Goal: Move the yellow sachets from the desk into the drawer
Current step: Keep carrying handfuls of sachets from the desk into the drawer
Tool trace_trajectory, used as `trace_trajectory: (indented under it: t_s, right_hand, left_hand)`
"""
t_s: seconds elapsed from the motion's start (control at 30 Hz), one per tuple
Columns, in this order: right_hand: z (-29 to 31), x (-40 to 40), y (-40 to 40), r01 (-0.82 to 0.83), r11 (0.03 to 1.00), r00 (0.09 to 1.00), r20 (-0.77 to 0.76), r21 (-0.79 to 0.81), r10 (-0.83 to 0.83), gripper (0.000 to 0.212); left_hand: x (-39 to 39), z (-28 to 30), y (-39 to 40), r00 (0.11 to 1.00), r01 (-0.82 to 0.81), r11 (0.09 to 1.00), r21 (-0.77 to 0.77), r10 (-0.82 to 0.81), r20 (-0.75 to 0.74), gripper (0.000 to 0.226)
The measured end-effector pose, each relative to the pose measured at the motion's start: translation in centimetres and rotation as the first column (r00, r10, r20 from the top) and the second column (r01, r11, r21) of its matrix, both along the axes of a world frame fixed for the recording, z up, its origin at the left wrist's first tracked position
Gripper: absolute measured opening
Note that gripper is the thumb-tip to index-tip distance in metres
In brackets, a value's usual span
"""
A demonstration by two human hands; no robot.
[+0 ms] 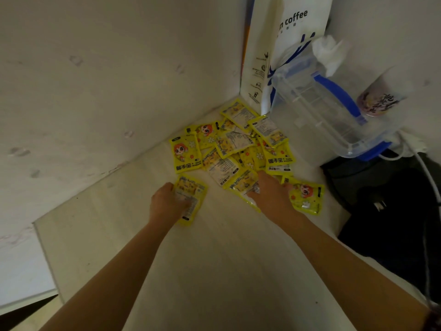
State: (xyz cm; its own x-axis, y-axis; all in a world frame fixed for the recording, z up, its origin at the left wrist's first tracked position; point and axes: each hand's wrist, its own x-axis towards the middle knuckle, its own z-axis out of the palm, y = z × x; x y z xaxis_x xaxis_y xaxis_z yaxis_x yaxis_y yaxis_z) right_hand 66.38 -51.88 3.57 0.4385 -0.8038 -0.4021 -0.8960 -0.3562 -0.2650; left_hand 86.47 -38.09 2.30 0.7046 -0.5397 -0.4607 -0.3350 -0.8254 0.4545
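Observation:
Several yellow sachets point(235, 144) lie in a loose heap in the far corner of the pale desk point(214, 259). My left hand point(164, 204) grips one sachet point(191, 199) at the heap's near left edge, fingers curled round its left side. My right hand point(272, 192) lies on the near right part of the heap, its fingers closing on a sachet point(243, 185) under it. Another sachet point(306, 195) lies just right of that hand. No drawer is in view.
A white coffee paper bag point(274, 51) stands in the corner against the wall. A clear plastic box with blue handles point(334, 108) sits to its right, with a cup point(379, 99) behind. A black bag point(386, 211) and white cable point(424, 168) lie at right.

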Motion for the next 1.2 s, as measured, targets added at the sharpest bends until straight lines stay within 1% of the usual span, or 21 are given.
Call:
trace_trajectory:
  t_s: [0.07,0.13,0.2,0.27,0.33,0.37,0.43,0.47,0.53,0.6,0.67,0.77,0.83,0.9,0.97,1.1,1.2]
  right_hand:
    - [0.2,-0.6,-0.6,0.039,0.999,0.997,0.064,0.023,-0.041,0.038]
    - [0.6,-1.6,-1.4,0.087,0.995,0.987,0.131,0.047,-0.092,0.034]
    - [1.1,-2.6,-2.2,0.110,0.991,0.983,0.138,0.078,-0.120,0.034]
    - [1.4,-3.8,-3.0,0.137,0.985,0.978,0.141,0.105,-0.152,0.035]
    - [1.6,-5.1,-3.5,0.150,0.982,0.980,0.115,0.113,-0.162,0.031]
    - [1.7,-5.6,-3.7,0.144,0.983,0.985,0.075,0.114,-0.153,0.029]
    - [1.7,-6.5,-4.0,0.127,0.986,0.992,-0.020,0.105,-0.126,0.029]
    - [1.5,-6.9,-4.1,0.121,0.989,0.992,-0.058,0.086,-0.116,0.032]
    - [1.0,-7.7,-4.4,0.101,0.993,0.989,-0.109,0.054,-0.095,0.036]
    - [0.3,-8.4,-4.5,0.041,0.998,0.992,-0.123,0.038,-0.037,0.042]
    - [-0.2,-8.8,-4.5,-0.003,0.999,0.989,-0.145,0.032,0.008,0.050]
    - [-0.8,-8.9,-4.6,-0.014,0.999,0.986,-0.167,0.047,0.022,0.060]
    - [-1.1,-8.7,-4.7,0.004,0.998,0.987,-0.159,0.063,0.006,0.064]
    - [-1.2,-8.7,-4.8,0.018,0.998,0.990,-0.142,0.061,-0.009,0.061]
    - [-1.2,-8.7,-4.9,0.015,0.998,0.989,-0.150,0.061,-0.005,0.056]
    - [-1.4,-8.5,-4.9,-0.014,0.999,0.980,-0.198,0.042,0.022,0.048]
    - [-1.6,-8.4,-4.4,-0.026,1.000,0.980,-0.197,0.006,0.026,0.044]
  left_hand:
    - [0.7,0.6,-0.7,0.999,-0.045,0.998,-0.052,0.043,-0.027,0.031]
    - [1.6,1.2,-1.8,0.998,-0.052,0.995,-0.087,0.051,-0.024,0.034]
    - [2.4,1.7,-3.0,0.999,-0.050,0.992,-0.114,0.049,-0.015,0.034]
    - [3.1,2.1,-4.3,0.996,-0.083,0.985,-0.151,0.078,-0.039,0.035]
    - [3.9,2.0,-5.7,0.984,-0.154,0.972,-0.180,0.135,-0.114,0.043]
    - [4.4,1.5,-6.3,0.973,-0.200,0.961,-0.192,0.171,-0.156,0.051]
    - [6.1,-1.1,-7.3,0.951,-0.274,0.937,-0.214,0.231,-0.206,0.065]
    - [6.9,-2.6,-7.8,0.945,-0.293,0.930,-0.222,0.246,-0.215,0.067]
    - [6.7,-2.3,-8.7,0.946,-0.298,0.932,-0.208,0.259,-0.193,0.063]
    - [6.2,-1.6,-9.3,0.955,-0.283,0.940,-0.189,0.258,-0.150,0.051]
    - [6.1,-1.7,-9.9,0.973,-0.228,0.959,-0.166,0.221,-0.060,0.044]
    - [5.8,-1.9,-10.2,0.985,-0.151,0.987,-0.058,0.155,0.081,0.048]
    - [5.6,-2.1,-10.3,0.984,-0.133,0.991,-0.013,0.133,0.122,0.053]
    - [5.4,-2.4,-10.4,0.982,-0.105,0.994,-0.003,0.105,0.159,0.059]
    - [5.1,-2.6,-10.4,0.980,-0.073,0.997,-0.010,0.074,0.187,0.059]
    - [4.5,-2.4,-10.4,0.975,-0.053,0.998,-0.026,0.057,0.216,0.054]
    - [4.2,-2.1,-10.1,0.976,-0.091,0.993,-0.077,0.105,0.190,0.045]
